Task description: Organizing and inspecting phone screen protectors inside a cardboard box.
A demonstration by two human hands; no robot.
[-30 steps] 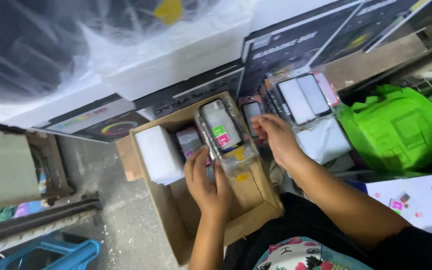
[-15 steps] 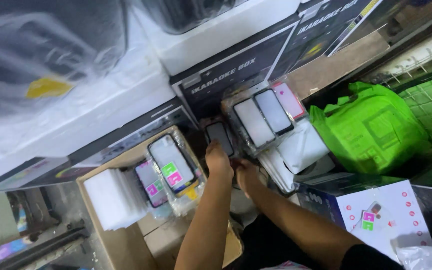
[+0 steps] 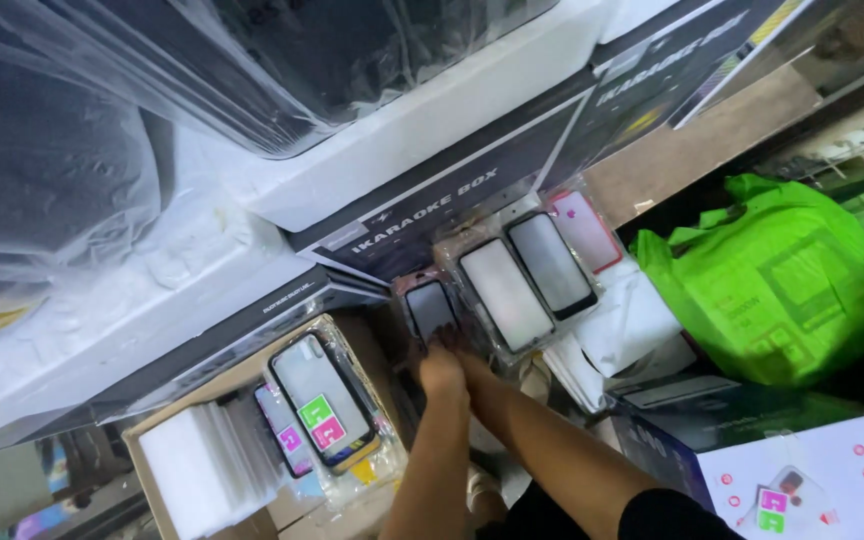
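Head view: both hands are now leaving the cardboard box (image 3: pixel 167 425) and meeting at a small dark screen protector pack (image 3: pixel 430 309). Left hand (image 3: pixel 441 368) fingertips are touching it; right hand (image 3: pixel 476 372) fingers are hidden, so their state cannot be told.

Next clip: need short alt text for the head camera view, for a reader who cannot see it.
Both hands, left hand and right hand, reach together to a small clear-wrapped phone screen pack standing against stacked black boxes. A cardboard box of similar packs sits left; a green bag lies right.
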